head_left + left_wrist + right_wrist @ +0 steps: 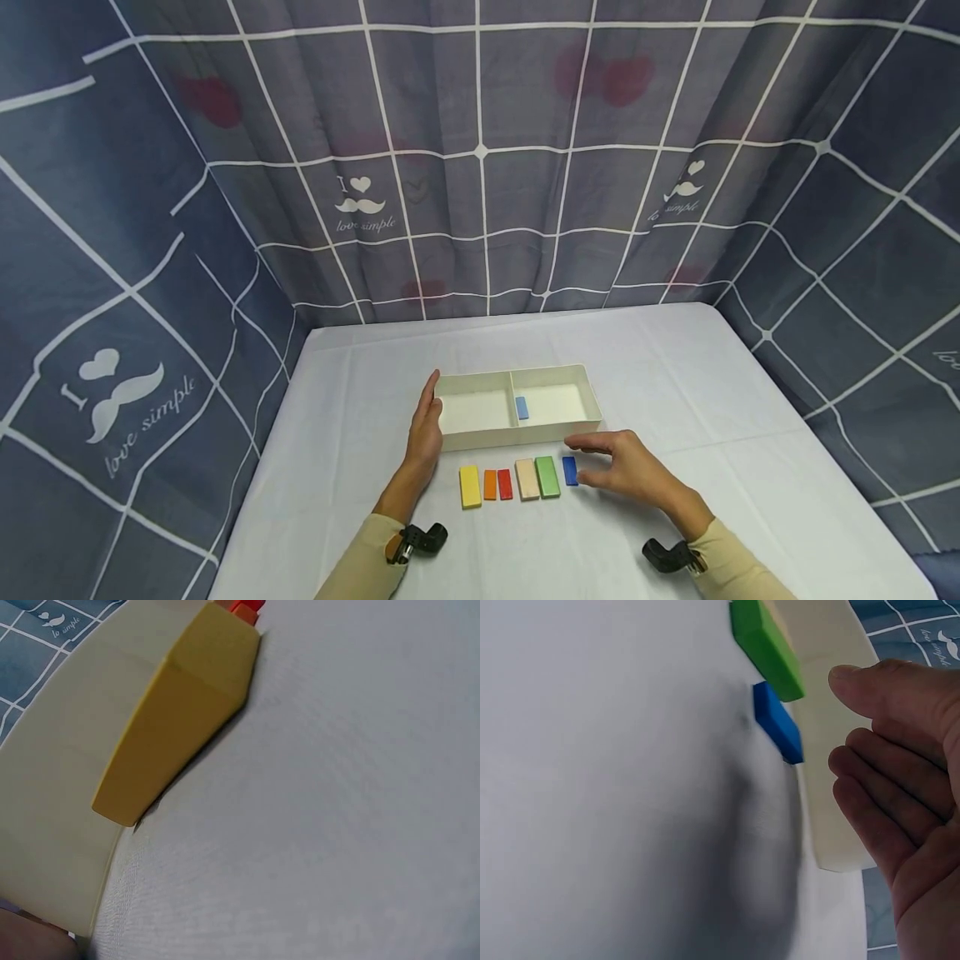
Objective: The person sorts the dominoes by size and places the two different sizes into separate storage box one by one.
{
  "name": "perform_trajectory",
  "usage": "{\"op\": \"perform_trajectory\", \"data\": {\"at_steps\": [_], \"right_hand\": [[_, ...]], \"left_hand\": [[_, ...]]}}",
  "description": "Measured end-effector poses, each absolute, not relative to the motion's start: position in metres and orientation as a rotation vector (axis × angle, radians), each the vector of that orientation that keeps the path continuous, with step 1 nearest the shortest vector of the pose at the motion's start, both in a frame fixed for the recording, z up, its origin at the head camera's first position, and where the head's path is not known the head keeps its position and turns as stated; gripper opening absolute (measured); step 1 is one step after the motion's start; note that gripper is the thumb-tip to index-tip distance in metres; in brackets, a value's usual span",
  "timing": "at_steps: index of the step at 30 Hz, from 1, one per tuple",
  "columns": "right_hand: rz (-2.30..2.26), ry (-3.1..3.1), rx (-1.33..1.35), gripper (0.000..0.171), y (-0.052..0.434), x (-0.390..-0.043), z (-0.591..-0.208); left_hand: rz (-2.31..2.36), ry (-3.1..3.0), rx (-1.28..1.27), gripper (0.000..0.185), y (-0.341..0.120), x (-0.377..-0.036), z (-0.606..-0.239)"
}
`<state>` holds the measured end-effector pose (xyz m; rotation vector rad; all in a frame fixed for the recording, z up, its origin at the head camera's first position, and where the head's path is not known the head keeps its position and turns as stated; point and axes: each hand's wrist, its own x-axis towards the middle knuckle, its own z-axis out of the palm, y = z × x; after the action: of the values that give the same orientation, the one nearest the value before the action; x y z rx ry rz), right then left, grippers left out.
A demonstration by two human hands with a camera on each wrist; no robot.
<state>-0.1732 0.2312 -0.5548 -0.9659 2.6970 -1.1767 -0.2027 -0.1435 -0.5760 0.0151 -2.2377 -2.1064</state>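
Observation:
A cream two-compartment box (480, 439) stands on the table, with a light blue block (522, 407) in its right compartment beside the divider. My left hand (426, 429) rests along the box's left end, fingers straight. Over the dark blue block (570, 471) hovers my right hand (630, 468), thumb and fingers apart; the right wrist view shows a gap between it and the blue block (777, 724). In front of the box lies a row of blocks: yellow (470, 487), orange (490, 485), red (505, 484), beige (527, 480) and green (547, 477).
A white cloth covers the table (360, 375). Dark grid-patterned curtains (420, 192) hang behind it and on both sides. Each wrist carries a black camera mount, such as the left one (426, 540).

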Motion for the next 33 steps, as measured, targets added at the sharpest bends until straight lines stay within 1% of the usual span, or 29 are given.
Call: {"op": "perform_trajectory", "data": {"at_steps": [12,20,33], "right_hand": [[-1.091,2.769,-0.871,0.056,0.224,-0.164,-0.57],[-1.08,2.772,-0.84,0.058,0.224,-0.162,-0.571],[-1.125,2.784,-0.86,0.056,0.223,-0.159,-0.573]], "left_hand": [[-2.082,-2.217,-0.001,0.056,-0.142,-0.203,-0.578],[-2.12,-2.237,0.02,0.056,-0.144,-0.204,-0.578],[-2.138,-2.224,0.019,0.056,-0.144,-0.203,-0.576]]}}
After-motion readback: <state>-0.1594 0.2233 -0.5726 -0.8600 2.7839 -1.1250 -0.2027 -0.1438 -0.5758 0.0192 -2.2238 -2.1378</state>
